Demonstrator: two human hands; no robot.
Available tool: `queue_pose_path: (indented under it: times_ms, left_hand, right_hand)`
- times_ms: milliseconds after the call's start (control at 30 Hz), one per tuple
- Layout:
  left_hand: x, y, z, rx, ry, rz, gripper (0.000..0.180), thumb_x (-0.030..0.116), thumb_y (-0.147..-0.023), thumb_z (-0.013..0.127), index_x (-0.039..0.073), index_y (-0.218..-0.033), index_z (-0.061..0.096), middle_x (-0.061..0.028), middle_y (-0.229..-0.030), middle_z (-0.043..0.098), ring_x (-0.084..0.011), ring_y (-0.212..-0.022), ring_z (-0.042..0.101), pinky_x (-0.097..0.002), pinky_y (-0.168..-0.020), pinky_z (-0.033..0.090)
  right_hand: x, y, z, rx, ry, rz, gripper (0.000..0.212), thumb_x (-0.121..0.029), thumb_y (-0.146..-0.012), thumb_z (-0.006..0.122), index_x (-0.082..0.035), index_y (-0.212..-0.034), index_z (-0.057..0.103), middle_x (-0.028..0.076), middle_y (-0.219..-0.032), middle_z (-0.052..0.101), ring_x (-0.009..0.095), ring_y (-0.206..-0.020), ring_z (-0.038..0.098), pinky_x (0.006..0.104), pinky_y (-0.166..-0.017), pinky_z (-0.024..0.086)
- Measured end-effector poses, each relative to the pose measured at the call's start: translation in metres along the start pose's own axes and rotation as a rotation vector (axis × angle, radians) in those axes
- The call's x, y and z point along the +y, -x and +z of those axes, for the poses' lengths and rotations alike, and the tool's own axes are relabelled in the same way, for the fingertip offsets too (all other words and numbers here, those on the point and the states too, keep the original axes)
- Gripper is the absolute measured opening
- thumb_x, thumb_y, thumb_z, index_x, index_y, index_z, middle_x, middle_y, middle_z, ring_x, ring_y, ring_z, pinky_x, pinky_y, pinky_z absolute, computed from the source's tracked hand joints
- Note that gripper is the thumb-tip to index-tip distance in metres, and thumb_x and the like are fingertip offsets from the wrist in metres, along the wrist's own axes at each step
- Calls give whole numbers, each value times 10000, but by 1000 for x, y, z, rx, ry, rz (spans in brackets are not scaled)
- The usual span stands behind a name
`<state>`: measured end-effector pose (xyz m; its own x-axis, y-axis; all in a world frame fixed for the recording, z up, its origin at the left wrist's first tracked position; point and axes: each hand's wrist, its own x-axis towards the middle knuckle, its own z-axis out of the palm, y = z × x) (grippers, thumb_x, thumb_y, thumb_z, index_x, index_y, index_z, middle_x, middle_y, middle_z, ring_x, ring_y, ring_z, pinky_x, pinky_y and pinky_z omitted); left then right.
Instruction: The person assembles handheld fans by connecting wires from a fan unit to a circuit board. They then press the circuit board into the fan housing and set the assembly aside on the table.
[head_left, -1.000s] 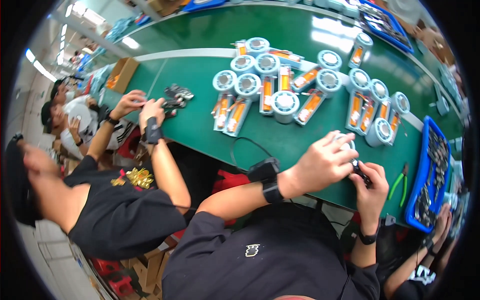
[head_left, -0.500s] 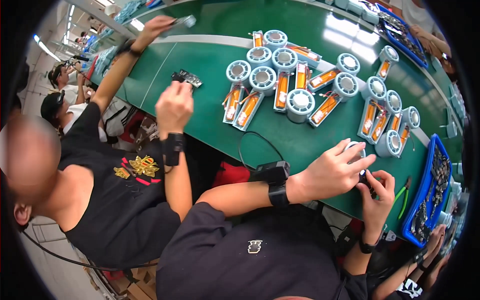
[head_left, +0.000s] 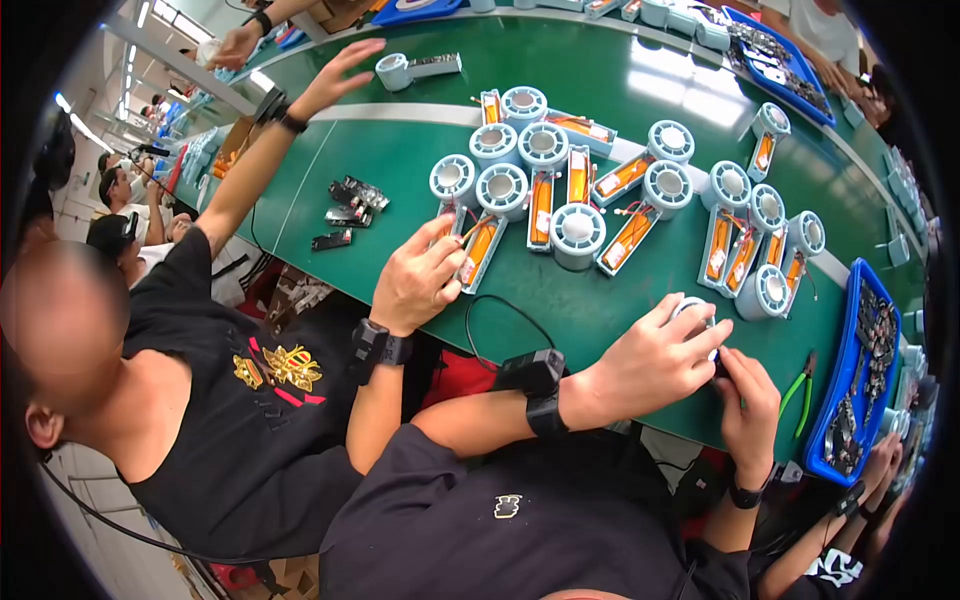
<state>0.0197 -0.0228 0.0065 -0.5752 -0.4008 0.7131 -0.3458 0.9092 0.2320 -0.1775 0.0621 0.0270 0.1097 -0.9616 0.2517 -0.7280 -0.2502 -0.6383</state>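
My left hand (head_left: 650,360) is closed around a light-blue fan housing (head_left: 692,305); only part of its round rim shows above the fingers. Right up against it, my right hand (head_left: 750,405) pinches at the lower end of the piece, where something small and dark is mostly covered by the fingers. Beyond my hands stand several light-blue fan housings (head_left: 578,230) with round heads and open handles holding orange batteries (head_left: 540,208). To the left, a co-worker's hand (head_left: 412,280) grips one of these housings by its handle.
A blue tray (head_left: 812,455) of small dark parts and green-handled cutters (head_left: 797,395) lie to my right. Several dark circuit-board pieces (head_left: 345,215) rest at the left. A housing (head_left: 395,72) lies on the far green surface, near the co-worker's outstretched hand (head_left: 340,80). A cable (head_left: 530,305) curves near my left wrist.
The co-worker has let go of a housing at the far side. Their other hand has left the circuit-board pieces and taken hold of a housing. My hands stay together, with small finger shifts.
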Motion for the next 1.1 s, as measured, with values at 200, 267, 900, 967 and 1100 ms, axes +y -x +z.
queue_pose_path:
  times_ms: [200,267,900,967,1100]
  left_hand:
    - [1,-3,1,26,35,-55,99,132,-733,701,39,-745,671,-117,-1200,683,-319,-1144,633,-495,-953,540]
    - [3,-4,2,50,82,-51,98,132,-731,699,41,-734,664,-117,-1180,683,-325,-1145,633,-494,-957,540]
    - [10,9,17,103,12,-68,125,146,-717,689,30,-693,650,-137,-1110,662,-362,-1167,614,-561,-1005,521]
    - [10,8,16,92,7,-66,125,146,-718,689,30,-692,651,-139,-1107,660,-364,-1169,612,-564,-1009,519]
    - [3,5,14,86,19,-57,130,150,-730,688,31,-693,651,-142,-1102,659,-365,-1176,612,-571,-1014,519]
  right_hand:
    - [-1,1,-2,-46,-15,15,383,92,-859,641,40,-1236,686,225,-1198,705,385,-1045,696,412,-917,549]
    - [-2,2,-8,-41,2,45,383,92,-873,625,40,-1249,679,234,-1230,693,393,-1094,685,417,-946,542]
    - [65,21,-22,-205,-451,273,335,-19,-1029,518,82,-1337,606,157,-1306,671,217,-1200,630,323,-1059,464]
    - [67,20,-23,-216,-540,292,325,-36,-1026,540,78,-1323,612,142,-1284,676,200,-1166,633,301,-1048,458]
    - [71,14,-18,-177,-611,326,298,-45,-1018,565,84,-1279,630,134,-1265,680,185,-1133,635,293,-1022,467]
